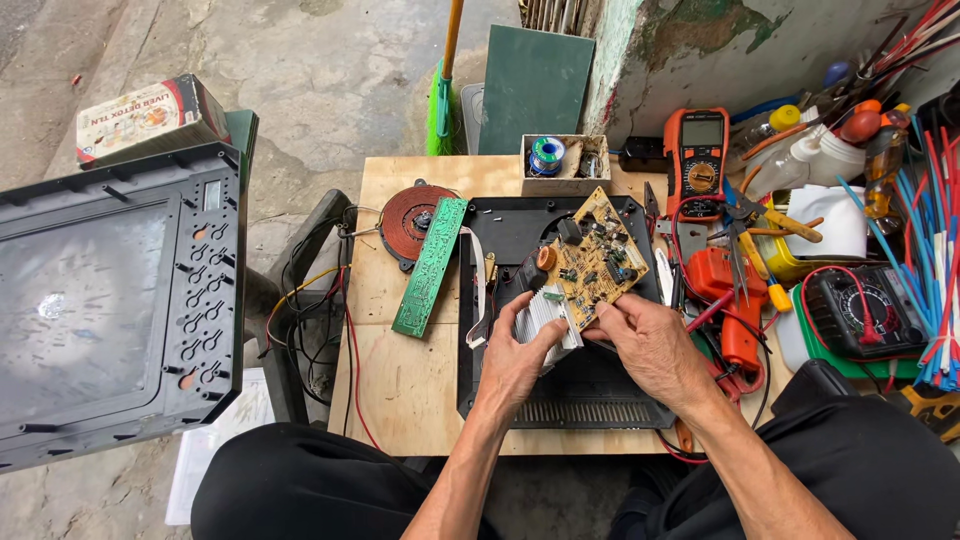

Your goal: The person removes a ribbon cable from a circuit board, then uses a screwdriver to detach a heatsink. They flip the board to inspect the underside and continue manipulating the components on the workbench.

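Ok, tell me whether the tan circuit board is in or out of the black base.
Out. Both hands, left hand and right hand, hold the tan circuit board tilted above the black base, heatsink end lowest.

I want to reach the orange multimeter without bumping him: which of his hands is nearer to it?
Right. The right hand grips the yellow circuit board directly below the orange multimeter; the left hand sits further left, on the board's heatsink side.

We recorded a round copper coil (412,222) beside a long green circuit strip (430,266), an orange digital multimeter (697,160), a small cardboard box of solder (565,163), a black analogue meter (864,311), and a black plastic housing (115,300) at left.
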